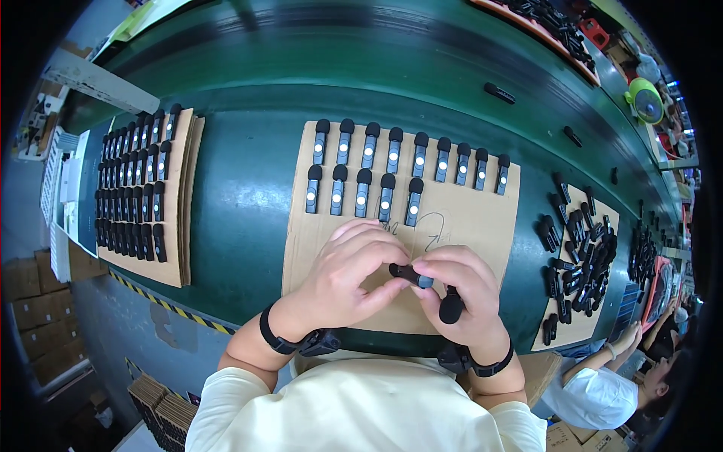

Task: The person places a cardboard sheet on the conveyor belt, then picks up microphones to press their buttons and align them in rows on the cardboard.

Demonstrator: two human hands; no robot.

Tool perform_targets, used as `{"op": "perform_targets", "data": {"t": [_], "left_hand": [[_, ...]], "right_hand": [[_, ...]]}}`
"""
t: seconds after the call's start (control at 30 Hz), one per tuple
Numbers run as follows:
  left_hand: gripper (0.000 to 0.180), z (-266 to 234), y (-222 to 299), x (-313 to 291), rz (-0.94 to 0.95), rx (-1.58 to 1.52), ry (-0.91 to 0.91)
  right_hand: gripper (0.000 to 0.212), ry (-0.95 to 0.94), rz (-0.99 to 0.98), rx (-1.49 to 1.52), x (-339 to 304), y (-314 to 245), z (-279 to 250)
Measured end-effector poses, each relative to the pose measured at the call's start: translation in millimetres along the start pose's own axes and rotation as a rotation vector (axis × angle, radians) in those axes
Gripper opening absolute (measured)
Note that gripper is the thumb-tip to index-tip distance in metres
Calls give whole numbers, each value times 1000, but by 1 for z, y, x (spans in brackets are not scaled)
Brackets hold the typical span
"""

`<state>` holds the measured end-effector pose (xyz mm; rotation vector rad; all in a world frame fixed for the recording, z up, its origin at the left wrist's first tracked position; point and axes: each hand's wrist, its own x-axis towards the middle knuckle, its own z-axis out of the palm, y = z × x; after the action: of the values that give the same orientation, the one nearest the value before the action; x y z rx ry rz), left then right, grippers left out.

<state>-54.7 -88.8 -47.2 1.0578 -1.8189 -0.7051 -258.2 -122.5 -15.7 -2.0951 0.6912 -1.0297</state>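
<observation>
A small black clip-on microphone [409, 276] is held between my two hands, above the near part of a cardboard sheet [301, 260]. My left hand [348, 271] is closed, with thumb and forefinger at the microphone's left end. Thumb and fingers of my right hand [468, 282] pinch its other end. Below those fingers a second microphone's black foam cap [450, 307] sticks out of my right hand; its body is mostly hidden. On the sheet beyond, two rows of foam-capped microphones [368, 147] lie side by side, each with a pale round spot.
To the left, stacked cardboard [187, 203] carries several rows of similar microphones. On the right, a loose heap of microphones [587, 256] covers another sheet. A few black pieces [499, 93] lie on the green belt [361, 45] beyond. A co-worker [602, 392] is at the far right.
</observation>
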Motion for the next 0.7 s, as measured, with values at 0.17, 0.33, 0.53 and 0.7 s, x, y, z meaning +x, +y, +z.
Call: {"op": "perform_targets", "data": {"t": [0.17,0.33,0.53,0.7], "left_hand": [[30,3,0,-1,-68,183,-27],[30,8,0,-5,-87,316,-191],[28,9,-2,-7,-107,335,-264],[29,7,-1,-5,-127,331,-288]], "right_hand": [[34,-10,-14,-233,2,17,-7],[34,21,-7,-495,1,44,-21],[29,-76,24,-583,-15,57,-13],[24,-143,65,-573,-23,56,-6]]}}
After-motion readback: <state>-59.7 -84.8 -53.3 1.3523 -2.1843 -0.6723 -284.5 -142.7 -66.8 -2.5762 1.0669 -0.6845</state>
